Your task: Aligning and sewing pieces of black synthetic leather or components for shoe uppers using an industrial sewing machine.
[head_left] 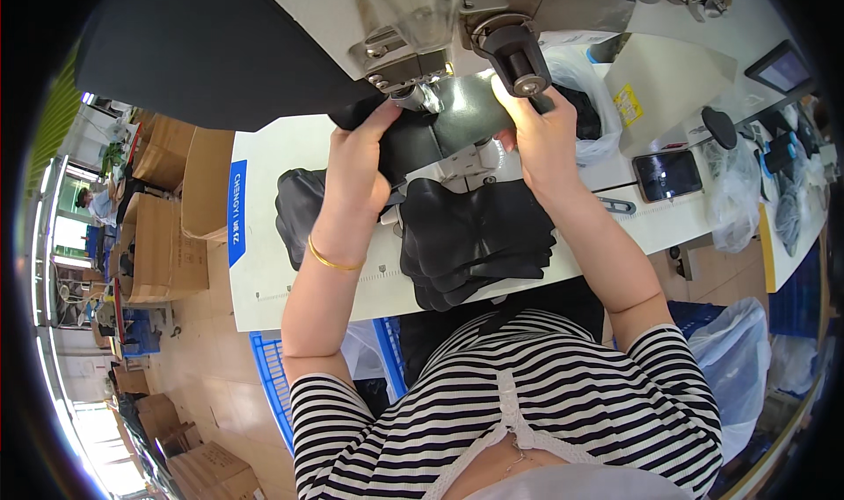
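A glossy black leather-like piece (pixel 453 122) with a seam line across it lies beneath the sewing machine's presser foot (pixel 417 98). My left hand (pixel 359 153) pinches its left edge, thumb on top close to the foot. At its right end, my right hand (pixel 541 135) grips the piece between thumb and fingers, partly behind a dark round machine part (pixel 519 58). Between my forearms, a stack of similar black pieces (pixel 470 227) rests at the table's near edge. Another black pile (pixel 301 210) sits left of my left wrist, partly hidden by my arm.
A large dark panel (pixel 211 56) fills the upper left. Right of my right hand are a plastic bag (pixel 598 144) with black material, a phone (pixel 668 176) and a small metal tool (pixel 617 205). Blue baskets (pixel 271 377) stand below the table; cardboard boxes (pixel 167 249) are at left.
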Demonstrator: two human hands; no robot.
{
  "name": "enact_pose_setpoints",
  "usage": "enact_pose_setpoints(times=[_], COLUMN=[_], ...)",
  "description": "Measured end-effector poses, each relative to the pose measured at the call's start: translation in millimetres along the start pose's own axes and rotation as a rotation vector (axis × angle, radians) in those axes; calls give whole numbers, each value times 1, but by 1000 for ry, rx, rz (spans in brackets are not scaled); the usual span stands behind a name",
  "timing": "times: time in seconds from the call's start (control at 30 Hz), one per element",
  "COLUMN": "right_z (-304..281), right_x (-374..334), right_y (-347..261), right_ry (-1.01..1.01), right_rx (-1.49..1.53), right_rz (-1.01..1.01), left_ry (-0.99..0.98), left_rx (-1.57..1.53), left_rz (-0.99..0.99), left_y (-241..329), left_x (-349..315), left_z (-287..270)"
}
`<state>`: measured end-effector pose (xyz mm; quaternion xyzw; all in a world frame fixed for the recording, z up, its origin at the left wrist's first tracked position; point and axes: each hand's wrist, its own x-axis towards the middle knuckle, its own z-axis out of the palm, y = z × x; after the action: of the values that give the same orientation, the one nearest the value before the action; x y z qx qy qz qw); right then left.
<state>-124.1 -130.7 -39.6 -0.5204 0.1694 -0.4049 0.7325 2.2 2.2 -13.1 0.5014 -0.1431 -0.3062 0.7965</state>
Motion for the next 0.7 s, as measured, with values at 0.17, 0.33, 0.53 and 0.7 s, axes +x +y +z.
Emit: enact_pose_setpoints(times=[0.17,0.33,0.53,0.7], right_z=[-1,-14,-6,-5], right_x=[-50,-73,-75,-70], right_y=[10,37,56,57], right_ry=[50,-131,-245,-355], right_rx=[-31,-84,-148,-548], right_rz=[16,59,112,-141], left_ry=[-23,16,102,311], left_rx=[118,196,251,675], left_rz=[259,226,241,279], left_y=[-22,-32,-24,16], left_x=[-36,-53,-57,-36], left_z=[-14,-48,-75,-120])
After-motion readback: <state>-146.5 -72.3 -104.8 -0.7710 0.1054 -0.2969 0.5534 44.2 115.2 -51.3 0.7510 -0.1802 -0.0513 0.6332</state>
